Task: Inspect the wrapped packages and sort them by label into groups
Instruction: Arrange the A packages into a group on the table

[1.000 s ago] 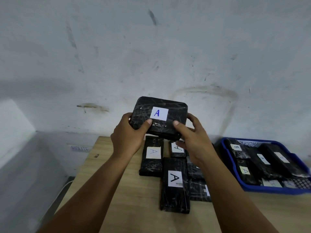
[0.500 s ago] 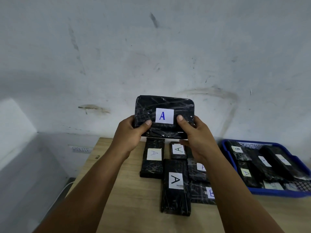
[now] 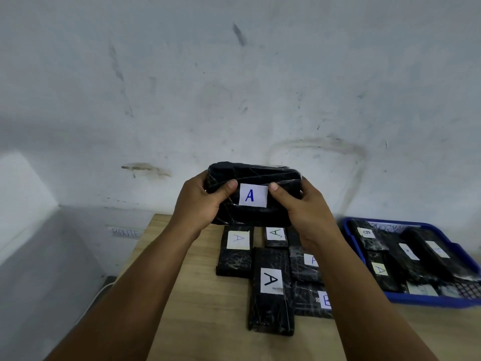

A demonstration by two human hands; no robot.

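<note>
Above the wooden bench (image 3: 197, 295), your left hand (image 3: 200, 204) and right hand (image 3: 304, 209) clamped the black film-wrapped package labelled A (image 3: 253, 196) by its short ends, long axis crosswise, directly over the bench's A-labelled packages (image 3: 270, 290), the blue plastic tray (image 3: 429, 302) lying rightward.

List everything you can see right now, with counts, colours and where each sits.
Held package: one, black wrap, white label with a blue A, raised above the table in both hands.
Packages on table: at least five, black wrap, white labels, clustered at centre; four read A, one at near right reads B.
Tray: one, blue, at the table's right, holding several black labelled packages; exact count unclear.
Table: one, light wood, against the wall.
Wall: white, scuffed.
Sign: one, white, reads ROUTE, left of the table.
Left hand: grips the package's left end.
Right hand: grips its right end.
</note>
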